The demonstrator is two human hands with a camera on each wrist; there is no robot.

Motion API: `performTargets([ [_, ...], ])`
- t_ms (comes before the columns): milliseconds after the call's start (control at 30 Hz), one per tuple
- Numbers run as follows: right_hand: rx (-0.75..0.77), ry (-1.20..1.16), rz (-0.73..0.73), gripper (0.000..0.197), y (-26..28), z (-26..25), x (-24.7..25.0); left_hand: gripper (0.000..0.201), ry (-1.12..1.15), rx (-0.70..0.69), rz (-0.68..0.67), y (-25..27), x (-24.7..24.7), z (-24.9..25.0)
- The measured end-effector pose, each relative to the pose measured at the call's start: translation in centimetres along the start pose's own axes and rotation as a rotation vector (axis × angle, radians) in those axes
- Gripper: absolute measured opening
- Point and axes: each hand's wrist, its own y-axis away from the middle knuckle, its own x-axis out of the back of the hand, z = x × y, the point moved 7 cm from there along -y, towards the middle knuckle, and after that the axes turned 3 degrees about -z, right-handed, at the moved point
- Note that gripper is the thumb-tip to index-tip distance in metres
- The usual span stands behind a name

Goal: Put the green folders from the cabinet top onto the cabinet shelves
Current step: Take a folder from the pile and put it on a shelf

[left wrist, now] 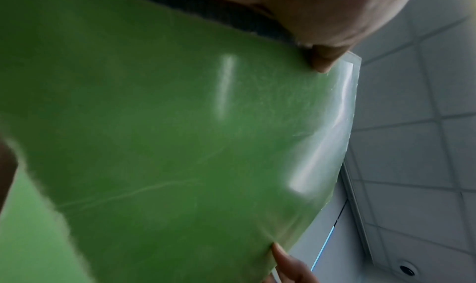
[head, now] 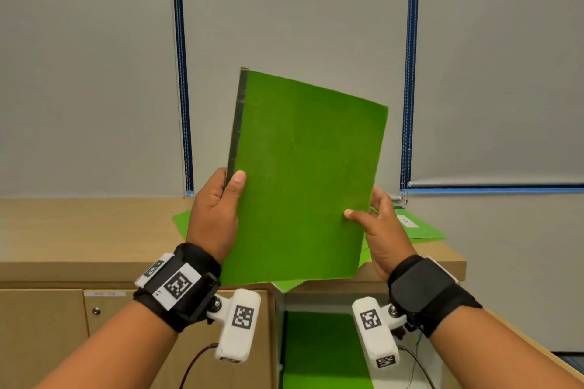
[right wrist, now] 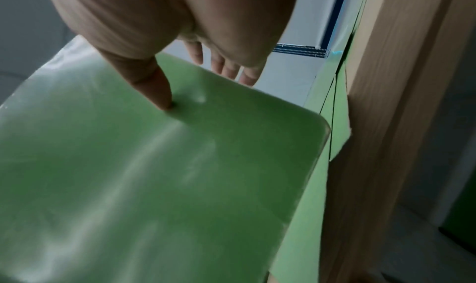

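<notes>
The left hand (head: 215, 215) pinches the green folder (head: 303, 180) at its dark spine edge, thumb on the front; the right hand (head: 384, 230) holds the opposite edge, thumb pressed on the cover. Both grips are narrow, right at the edges, and the folder is up in the air, tilted, above the cabinet top (head: 79, 230). With so little purchase, it could slip or twist on the way down to the shelf (head: 319, 350), where green already shows. More green folders (head: 420, 227) lie near the top's right edge. Behind, grey roller blinds (head: 294, 9) with blue rails.
</notes>
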Motion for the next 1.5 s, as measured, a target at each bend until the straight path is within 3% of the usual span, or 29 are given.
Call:
performTargets([
  [100, -0.046, -0.062, -0.062, 0.045, 0.3, 0.3, 0.6, 0.05, 0.12, 0.173, -0.004, 1.2, -0.7, -2.2],
  [167, -0.072, -0.049, -0.087, 0.039, 1.0, 0.8, 0.9, 0.05, 0.082, 0.249, -0.008, 2.5, -1.1, -3.9],
  [267, -0.169, -0.034, -0.072, 0.042, 2.9, 3.4, 2.1, 0.032, -0.058, 0.326, -0.05, 5.5, -1.6, -6.7],
  [533, -0.473, 0.126, -0.073, 0.044, 10.0, 16.4, 6.4, 0.035, -0.373, 0.605, -0.284, 18.7, -3.3, -17.5],
  [633, -0.574, 0.157, -0.054, 0.04, 12.5, 21.9, 8.4, 0.019, -0.397, 0.719, -0.326, 23.5, -3.9, -20.2],
  [800, -0.71, 0.194, -0.069, 0.043, 15.2, 28.8, 11.4, 0.015, -0.448, 0.802, -0.458, 29.6, -6.1, -24.5],
  [1000, -0.835, 0.207, -0.079, 0.036, 16.4, 34.7, 14.5, 0.004, -0.45, 0.863, -0.556, 32.0, -8.8, -28.3],
  [1067, -0.852, 0.226, -0.049, 0.031, 15.8, 36.0, 15.3, 0.033, -0.429, 0.883, -0.506, 31.7, -9.6, -30.0],
  [1133, -0.858, 0.239, 0.003, 0.029, 14.9, 36.9, 15.8, 0.073, -0.5, 0.829, -0.498, 31.2, -10.2, -31.0],
  [1167, -0.854, 0.255, 0.024, 0.029, 14.2, 37.5, 16.1, 0.087, -0.59, 0.745, -0.583, 31.0, -10.9, -31.5],
  [1267, -0.834, 0.363, 0.094, 0.036, 11.7, 39.7, 16.8, 0.106, -0.879, 0.357, -1.071, 31.9, -14.2, -32.1],
  [1367, -0.83, 0.471, 0.108, 0.051, 9.2, 42.1, 16.8, 0.104, -0.935, 0.197, -1.417, 33.7, -16.1, -34.3],
  [1433, -0.85, 0.506, 0.108, 0.062, 7.7, 43.8, 16.7, 0.094, -0.968, 0.203, -1.492, 33.8, -16.6, -36.3],
  [1500, -0.856, 0.546, 0.087, 0.06, 6.3, 45.1, 16.3, 0.082, -0.986, 0.223, -1.506, 33.4, -16.8, -38.0],
])
